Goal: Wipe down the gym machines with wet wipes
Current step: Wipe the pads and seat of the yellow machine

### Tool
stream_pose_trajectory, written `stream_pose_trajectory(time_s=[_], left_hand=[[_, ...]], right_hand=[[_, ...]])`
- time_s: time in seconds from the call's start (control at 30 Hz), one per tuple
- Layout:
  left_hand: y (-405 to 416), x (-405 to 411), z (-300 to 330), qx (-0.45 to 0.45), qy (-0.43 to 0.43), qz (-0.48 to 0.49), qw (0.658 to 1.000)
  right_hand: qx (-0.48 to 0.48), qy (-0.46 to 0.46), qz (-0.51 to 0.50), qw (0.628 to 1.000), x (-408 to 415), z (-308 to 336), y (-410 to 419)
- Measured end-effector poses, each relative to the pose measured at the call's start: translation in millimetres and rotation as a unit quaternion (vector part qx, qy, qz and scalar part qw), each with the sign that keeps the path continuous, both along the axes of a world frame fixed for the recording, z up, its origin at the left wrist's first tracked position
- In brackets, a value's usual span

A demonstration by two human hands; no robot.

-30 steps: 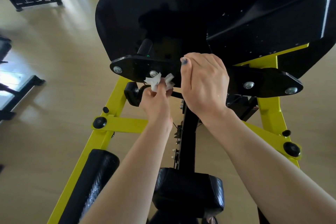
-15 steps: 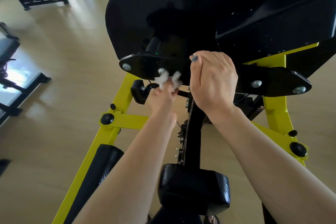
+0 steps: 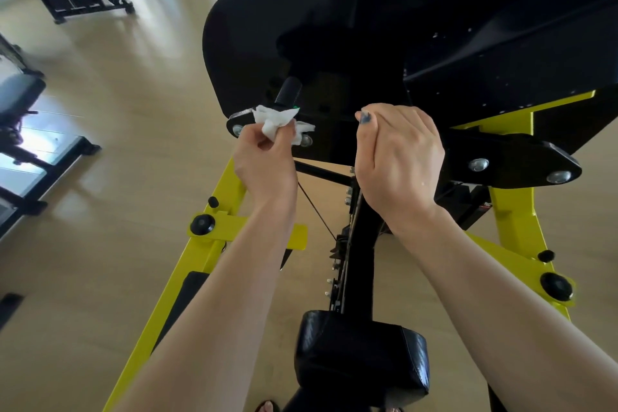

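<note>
The left hand (image 3: 264, 160) pinches the wipe (image 3: 277, 124) against the machine's black plate (image 3: 521, 160) while the right hand (image 3: 398, 157) grips its edge, so I think lots stays unwiped.

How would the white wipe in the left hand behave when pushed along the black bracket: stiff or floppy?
Probably floppy: the wipe sits crumpled in the left hand, its loose corners sticking out unsupported. It looks light, pinched by fingertips alone. It would likely bunch rather than slide flat over the bracket's bolts.
</note>
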State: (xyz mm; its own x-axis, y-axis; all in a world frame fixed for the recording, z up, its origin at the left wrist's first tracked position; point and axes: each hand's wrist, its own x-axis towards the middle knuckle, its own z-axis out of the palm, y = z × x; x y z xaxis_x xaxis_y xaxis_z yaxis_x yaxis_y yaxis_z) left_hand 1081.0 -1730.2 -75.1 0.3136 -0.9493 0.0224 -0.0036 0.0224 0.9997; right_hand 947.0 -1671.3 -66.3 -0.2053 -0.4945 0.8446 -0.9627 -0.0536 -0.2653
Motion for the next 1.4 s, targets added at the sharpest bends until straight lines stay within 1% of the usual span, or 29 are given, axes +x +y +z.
stream_pose_trajectory(time_s=[0.07,0.17,0.23,0.33,0.47,0.53,0.6,0.67,0.73,0.77,0.83,0.9,0.97,1.03,1.1,1.17,1.23,1.27,1.33,1.4], left_hand=[[-6.3,8.0,-1.3,0.009,-0.012,0.016,1.0],[-19.1,26.2,-7.7,0.052,0.019,0.048,0.997],[-18.7,27.6,-8.1,0.047,0.004,0.043,0.998],[-6.0,8.2,-1.4,-0.022,-0.073,-0.008,0.997],[3.7,-4.9,3.6,-0.118,-0.221,-0.069,0.966],[1.9,1.3,2.0,-0.134,-0.25,-0.072,0.956],[-3.3,9.8,-1.5,-0.101,-0.225,-0.038,0.968],[-12.4,21.6,-5.9,-0.035,-0.16,0.014,0.986],[-18.7,33.1,-7.7,0.008,-0.118,0.052,0.992],[-19.2,35.6,-8.0,0.01,-0.118,0.055,0.991],[-12.7,29.6,-5.3,-0.021,-0.15,0.017,0.988],[-1.6,14.4,-3.1,-0.066,-0.192,-0.038,0.978],[2.0,6.0,-3.5,-0.105,-0.21,-0.055,0.97],[-1.7,7.5,-4.6,-0.146,-0.248,-0.067,0.955],[-5.3,14.2,-2.6,-0.195,-0.314,-0.097,0.924],[-8.9,18.8,1.4,-0.242,-0.388,-0.123,0.881],[-13.4,22.9,2.9,-0.274,-0.432,-0.126,0.85],[-16.1,27.0,3.0,-0.28,-0.432,-0.118,0.85],[-23.3,39.8,1.8,-0.265,-0.391,-0.082,0.877],[-32.1,55.9,-2.9,-0.228,-0.355,-0.037,0.906]], right_hand=[[-0.001,0.002,0.004,1.0,-1.1,0.0,0.1],[-0.007,0.001,0.0,1.0,-0.4,-0.2,-0.6],[-0.012,0.0,-0.004,1.0,1.1,-0.3,-1.3],[-0.009,-0.002,-0.005,1.0,1.5,0.3,-1.5],[-0.004,0.008,-0.005,1.0,0.5,0.4,-0.3],[-0.003,0.005,-0.002,1.0,0.4,1.3,0.7],[-0.004,-0.001,0.001,1.0,0.5,1.7,1.5],[-0.003,-0.002,0.003,1.0,-0.1,1.6,1.4],[-0.004,0.001,0.004,1.0,-0.1,1.2,0.7],[-0.004,0.001,0.003,1.0,0.2,0.8,0.4],[-0.003,-0.001,-0.002,1.0,1.0,0.9,-0.2],[-0.004,-0.001,-0.006,1.0,1.3,1.4,-0.3],[-0.002,0.001,-0.004,1.0,1.2,1.0,-0.2],[0.001,0.006,-0.004,1.0,0.3,0.2,-0.5],[-0.003,0.007,-0.009,1.0,0.8,-0.1,-1.6],[-0.008,0.007,-0.015,1.0,1.3,-0.9,-2.8],[-0.012,0.01,-0.013,1.0,0.1,-2.1,-3.4],[-0.011,0.012,-0.009,1.0,-0.7,-2.5,-3.4],[-0.009,0.012,-0.007,1.0,-1.4,-3.0,-3.1],[-0.011,0.01,-0.008,1.0,-0.9,-3.4,-3.5]])
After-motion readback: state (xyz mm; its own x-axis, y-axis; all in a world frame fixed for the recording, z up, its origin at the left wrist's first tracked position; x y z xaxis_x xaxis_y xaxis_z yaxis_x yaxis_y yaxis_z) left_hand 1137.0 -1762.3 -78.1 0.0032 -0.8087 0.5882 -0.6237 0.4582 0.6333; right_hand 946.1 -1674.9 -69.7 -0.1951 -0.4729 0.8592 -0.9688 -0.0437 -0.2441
